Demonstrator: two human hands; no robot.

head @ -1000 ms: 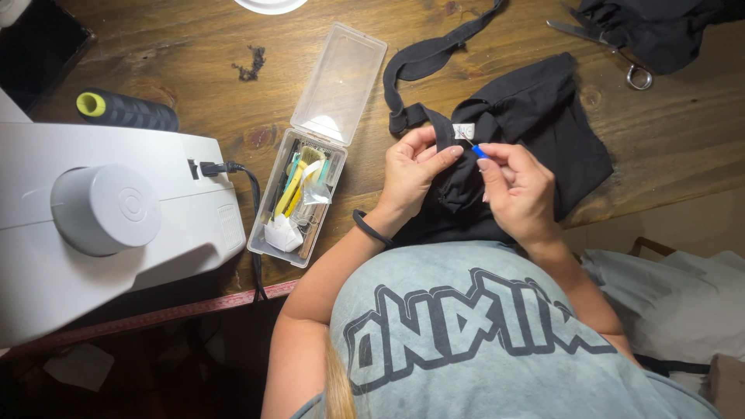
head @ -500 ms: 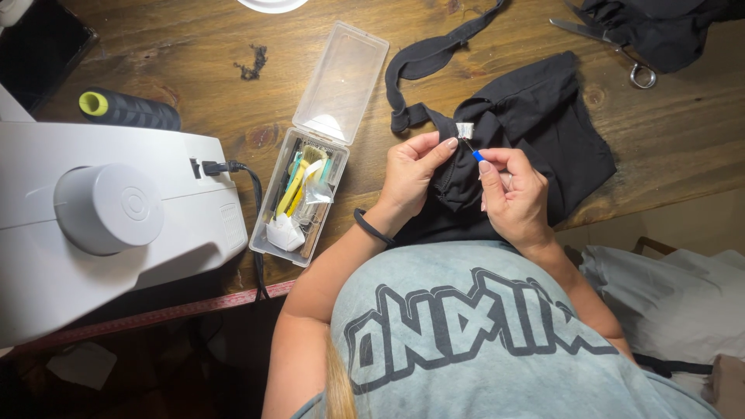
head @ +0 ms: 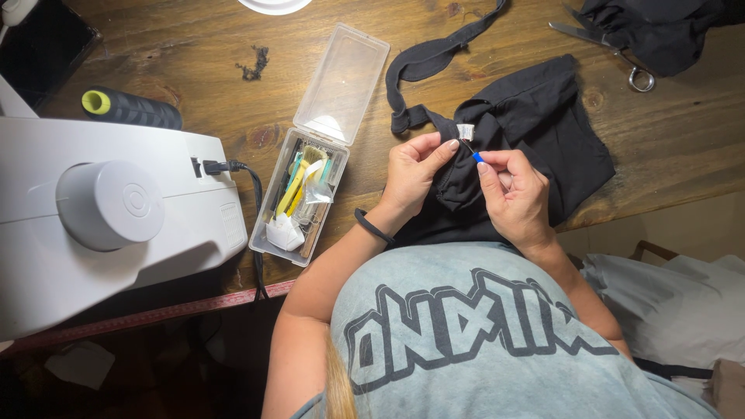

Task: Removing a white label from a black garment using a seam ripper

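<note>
Presumably soft, light, limp: black garment [head: 535, 132], pinched at white tag [head: 465, 131] by left hand [head: 411, 174]; right hand [head: 516, 194] fingers gripped blue-handled tool [head: 475, 154].

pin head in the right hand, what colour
Blue, on the pin pinched in the right hand; head view shows it.

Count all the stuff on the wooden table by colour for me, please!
Black: 3, the garment, cloth pile and thread spool.
White: 1, the sewing machine.
Clear: 1, the plastic box.
Silver: 1, the scissors.
Total: 6.
</note>
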